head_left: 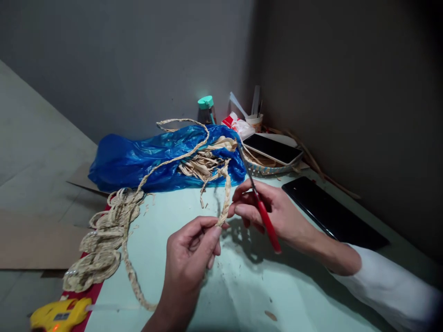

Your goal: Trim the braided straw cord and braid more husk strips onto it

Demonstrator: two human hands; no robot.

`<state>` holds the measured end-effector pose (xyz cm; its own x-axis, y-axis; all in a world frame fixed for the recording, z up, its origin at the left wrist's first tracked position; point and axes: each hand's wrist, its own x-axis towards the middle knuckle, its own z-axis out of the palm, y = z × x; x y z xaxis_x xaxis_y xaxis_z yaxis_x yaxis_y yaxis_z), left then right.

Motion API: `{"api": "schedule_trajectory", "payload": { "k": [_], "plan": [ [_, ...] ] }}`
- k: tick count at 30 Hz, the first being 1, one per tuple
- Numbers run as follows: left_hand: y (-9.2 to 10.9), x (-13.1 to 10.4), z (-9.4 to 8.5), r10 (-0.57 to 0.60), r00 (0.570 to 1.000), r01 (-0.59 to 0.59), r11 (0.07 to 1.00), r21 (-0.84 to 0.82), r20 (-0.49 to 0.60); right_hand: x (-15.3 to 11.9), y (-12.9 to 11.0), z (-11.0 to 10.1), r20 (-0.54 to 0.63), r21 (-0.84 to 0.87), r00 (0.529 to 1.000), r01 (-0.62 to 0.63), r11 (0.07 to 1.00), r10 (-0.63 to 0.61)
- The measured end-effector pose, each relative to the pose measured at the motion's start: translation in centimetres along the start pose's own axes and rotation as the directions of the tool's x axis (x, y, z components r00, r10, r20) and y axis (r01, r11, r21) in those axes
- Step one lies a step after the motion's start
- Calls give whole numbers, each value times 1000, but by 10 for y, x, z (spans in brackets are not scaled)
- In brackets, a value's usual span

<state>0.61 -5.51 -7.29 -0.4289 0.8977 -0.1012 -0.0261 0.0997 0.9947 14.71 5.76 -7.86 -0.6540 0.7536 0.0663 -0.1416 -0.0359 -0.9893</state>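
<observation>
My left hand (192, 251) is closed on a braided cord (226, 196) of pale dried husk or straw, pinching it between thumb and fingers. From the pinch, the braid runs up to loose strands at a blue plastic bag (138, 159). Another length of braid (129, 269) loops on the left, from a coiled braided piece (100, 249) and passing behind my left wrist. Red-handled scissors (268, 226) rest in my right hand (273, 207), blades pointing up and away. Its fingertips are curled close beside the braid; whether they touch it, I cannot tell.
A yellow glue gun (60, 313) lies at the front left. Behind my right hand are a phone (273, 148) on a basket (265, 169), a cup of tools (255, 122) and a jar with a green lid (206, 103). A black tablet-like slab (334, 212) lies at right.
</observation>
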Motion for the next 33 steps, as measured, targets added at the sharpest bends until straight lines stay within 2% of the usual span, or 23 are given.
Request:
{"api": "schedule_trajectory", "payload": {
  "k": [3, 6, 8, 10, 13, 14, 16, 19, 21, 24, 27, 30, 33],
  "plan": [
    [1, 1, 2, 56, 996, -51, 996, 70, -65, 0, 1, 0, -8, 87, 1000, -19, 996, 20],
    [-2, 0, 3, 193, 977, -168, 958, 233, -90, 1, 5, 1, 25, 190, 999, -37, 981, 33],
    [-5, -2, 5, 332, 940, -284, 887, 364, -75, 1, 7, 2, 39, 223, 999, -43, 974, 35],
    [-7, -4, 7, 464, 885, -394, 786, 476, -35, 0, 9, 4, 38, 239, 998, -57, 969, 50],
    [-9, -7, 8, 556, 831, -466, 675, 572, 20, -1, 10, 5, 35, 260, 997, -70, 963, 63],
    [-9, -7, 8, 557, 830, -467, 668, 579, 26, -2, 11, 4, 38, 270, 997, -72, 960, 64],
    [-9, -6, 7, 514, 858, -439, 707, 555, 24, -2, 12, 4, 46, 285, 997, -74, 956, 63],
    [-11, -3, 5, 363, 931, -338, 833, 439, 28, -2, 12, 4, 39, 260, 998, -54, 964, 45],
    [-12, -1, 4, 269, 963, -263, 901, 346, 31, -2, 10, 5, 16, 201, 1000, -28, 979, 25],
    [-12, 2, 6, 211, 977, -206, 944, 258, 9, -1, 6, 7, 0, 82, 1000, 2, 997, -2],
    [-9, 2, 8, 222, 974, -207, 945, 253, -32, -1, 1, 5, -7, -89, 998, 60, 994, -61],
    [-4, 2, 7, 242, 966, -215, 945, 245, -88, -2, -2, -2, -17, -373, 988, 137, 918, -154],
    [-2, 1, 5, 281, 951, -246, 941, 234, -126, -2, -3, -9, 99, -631, 963, 256, 733, -251]
  ]
}}
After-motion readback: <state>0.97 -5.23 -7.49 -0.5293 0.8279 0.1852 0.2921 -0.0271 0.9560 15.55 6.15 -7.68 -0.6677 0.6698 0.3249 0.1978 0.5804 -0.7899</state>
